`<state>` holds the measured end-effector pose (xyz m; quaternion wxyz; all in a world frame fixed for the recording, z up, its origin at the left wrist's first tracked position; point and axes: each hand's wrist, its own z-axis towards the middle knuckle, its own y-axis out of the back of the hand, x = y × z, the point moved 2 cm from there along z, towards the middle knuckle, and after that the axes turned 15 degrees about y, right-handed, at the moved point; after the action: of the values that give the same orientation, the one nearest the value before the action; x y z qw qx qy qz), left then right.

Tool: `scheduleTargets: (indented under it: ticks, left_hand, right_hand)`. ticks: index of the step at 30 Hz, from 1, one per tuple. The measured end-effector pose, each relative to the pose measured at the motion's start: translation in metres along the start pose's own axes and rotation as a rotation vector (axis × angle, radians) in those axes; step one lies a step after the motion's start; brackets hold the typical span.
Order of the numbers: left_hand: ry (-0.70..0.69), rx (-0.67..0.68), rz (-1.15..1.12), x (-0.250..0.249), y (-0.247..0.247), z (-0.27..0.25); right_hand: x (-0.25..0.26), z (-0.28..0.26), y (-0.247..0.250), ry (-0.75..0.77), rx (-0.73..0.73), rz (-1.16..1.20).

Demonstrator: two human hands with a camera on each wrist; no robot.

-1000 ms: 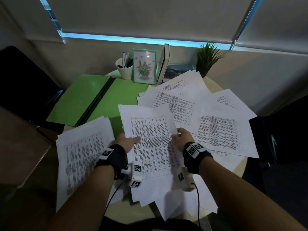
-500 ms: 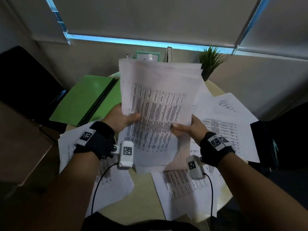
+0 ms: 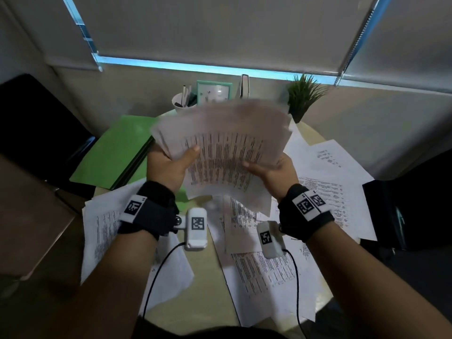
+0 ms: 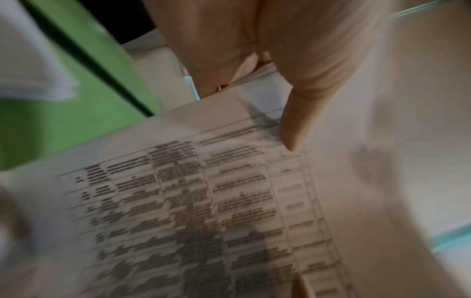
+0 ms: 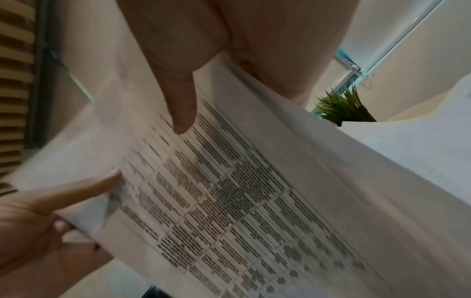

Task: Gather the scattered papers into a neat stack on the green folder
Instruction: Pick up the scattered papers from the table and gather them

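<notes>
Two hands hold up a bunch of papers (image 3: 220, 152) in the middle of the head view, above the round bench (image 3: 205, 289). The left hand (image 3: 168, 167) grips the left edge of the bunch, with its thumb (image 3: 192, 154) lying flat on the printed top page and its fingers hidden behind. The right hand (image 3: 271, 170) grips the right edge the same way, thumb on top. In the left wrist view the thumb (image 4: 295, 125) presses on the page, and in the right wrist view the thumb (image 5: 182, 108) does too. The bunch looks blurry and its pages are fanned out, not lined up. The green folder (image 3: 115, 155) lies open on the bench at the left of the frame, beside the held bunch and not touching it. More loose papers (image 3: 330, 192) lie on the bench at the right, at the lower left and near the bottom middle. At the top of the bench stand a white cup with pens (image 3: 182, 102), a picture frame (image 3: 214, 91), a book (image 3: 244, 85) and a small green plant (image 3: 303, 96).
</notes>
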<state>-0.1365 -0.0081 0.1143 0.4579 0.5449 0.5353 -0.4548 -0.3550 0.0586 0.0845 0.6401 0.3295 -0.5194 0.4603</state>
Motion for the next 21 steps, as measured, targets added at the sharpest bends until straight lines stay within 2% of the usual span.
scheduleTargets:
  ticks: [6,13,17,21]
  left_hand:
    - [0.079,0.0,-0.07,0.021,-0.014,-0.002]
    - [0.094,-0.117,-0.086,0.013,-0.014,0.002]
    - [0.055,-0.196,-0.048,0.001,0.01,0.004]
    - [0.022,-0.301,-0.055,-0.005,0.052,0.013]
  right_hand:
    - [-0.011,-0.005,-0.002,-0.038,-0.132,-0.033]
    - [0.001,0.0,-0.016,-0.012,-0.173,-0.009]
    - [0.013,0.01,-0.031,0.041,-0.097,-0.077]
    - [-0.001,0.013,-0.055,-0.075,0.121,-0.359]
